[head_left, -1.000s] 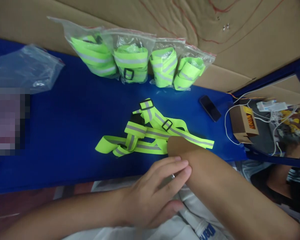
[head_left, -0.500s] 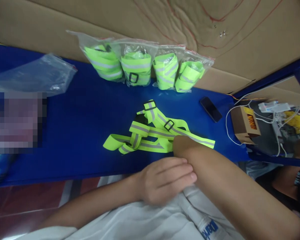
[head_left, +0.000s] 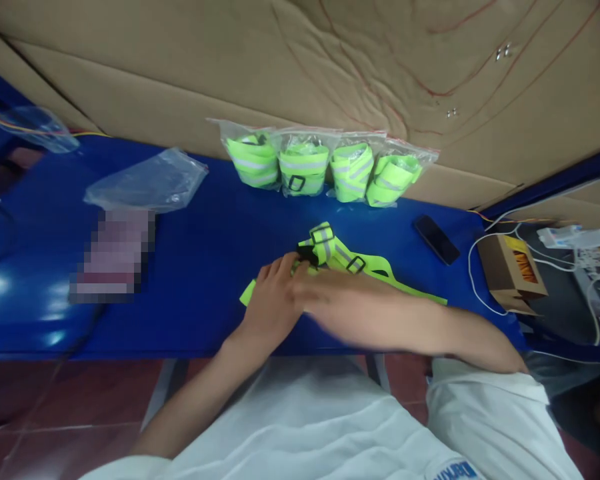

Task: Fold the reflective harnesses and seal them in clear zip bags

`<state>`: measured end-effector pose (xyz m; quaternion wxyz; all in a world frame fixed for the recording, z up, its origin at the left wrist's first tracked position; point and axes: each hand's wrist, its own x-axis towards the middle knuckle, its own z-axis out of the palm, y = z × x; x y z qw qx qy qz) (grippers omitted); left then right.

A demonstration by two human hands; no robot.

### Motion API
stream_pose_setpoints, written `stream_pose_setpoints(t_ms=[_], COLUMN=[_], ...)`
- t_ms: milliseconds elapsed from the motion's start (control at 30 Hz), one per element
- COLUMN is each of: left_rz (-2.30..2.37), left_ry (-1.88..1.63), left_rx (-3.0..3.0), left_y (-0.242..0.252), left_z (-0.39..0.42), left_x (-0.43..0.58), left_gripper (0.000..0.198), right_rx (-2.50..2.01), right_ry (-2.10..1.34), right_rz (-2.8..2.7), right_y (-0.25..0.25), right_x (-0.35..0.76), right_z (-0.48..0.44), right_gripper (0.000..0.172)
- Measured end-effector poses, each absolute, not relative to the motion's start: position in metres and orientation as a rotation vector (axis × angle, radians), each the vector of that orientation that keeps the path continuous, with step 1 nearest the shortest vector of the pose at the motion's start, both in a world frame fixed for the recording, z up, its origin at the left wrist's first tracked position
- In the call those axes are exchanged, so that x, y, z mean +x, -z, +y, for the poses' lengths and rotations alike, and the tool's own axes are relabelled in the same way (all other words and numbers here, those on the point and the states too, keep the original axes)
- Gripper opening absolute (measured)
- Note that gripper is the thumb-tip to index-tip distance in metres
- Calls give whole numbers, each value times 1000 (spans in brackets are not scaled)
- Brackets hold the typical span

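Having advanced, left hand seems flat on straps; grip of right hand too blurred to tell.

The strap harness under my left hand is woven cloth, neon yellow-green with a duller grey stripe. Its buckles look like matt black plastic. My blue worktop is smooth and glossy. The bags are thin, clear, crinkled plastic, and the cardboard behind them is matt and creased.
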<state>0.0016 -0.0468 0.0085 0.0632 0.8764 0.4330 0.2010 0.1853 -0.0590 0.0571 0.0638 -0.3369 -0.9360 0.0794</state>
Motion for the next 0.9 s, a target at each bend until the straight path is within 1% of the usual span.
stream_pose_setpoints(t_ms=[67,133,167,267,333,367,433,500,533,567,633,700,767,900], left_rz=[1223,1106,1050,979,914,860,745,679,678,707,837,989,1073,1161], left_ry=[-553,-609,-640,-682,-668,-657,-632,-648,-682,-730,-822,-886,-934,-985], left_rx=[2628,2617,2621,2644,2662,2678,2726,2784,2811,2833,2860,2854,2851,2839], left_y=[2,6,6,3,0,-2,-5,-10,-12,-15,-20,-26,-32,-45], left_z=[-48,-51,-52,-54,-55,-55,-56,-56,-55,-54,-50,-46,-43,-37], left_x=[0,-8,-13,-27,-31,-31,-30,-31,-32,-34,-37,-37,-33,-18], left_gripper=[27,24,23,17,12,12,22,30,27,21,5,10,15,34], right_rx=[-1042,-1162,-1248,-1478,-1490,-1435,-1223,-1039,-1020,-1059,-1200,-1259,-1212,-1193], right_ry=[-229,-282,-325,-384,-331,-287,-266,-356,-398,-407,-338,-259,-232,-180], right_rz=[-2825,-2831,-2833,-2822,-2824,-2844,-2927,-3027,-3056,-3060,-3001,-2908,-2832,-2675], right_y=[-60,-57,-54,-50,-52,-55,-60,-64,-66,-67,-69,-70,-72,-80], right_x=[197,214,221,232,227,222,212,205,204,204,205,206,204,200], right_z=[-36,-16,-11,-11,-18,-21,-24,-21,-19,-17,-17,-23,-32,-49], right_gripper=[30,32,36,61,69,71,72,65,59,56,62,67,68,72])
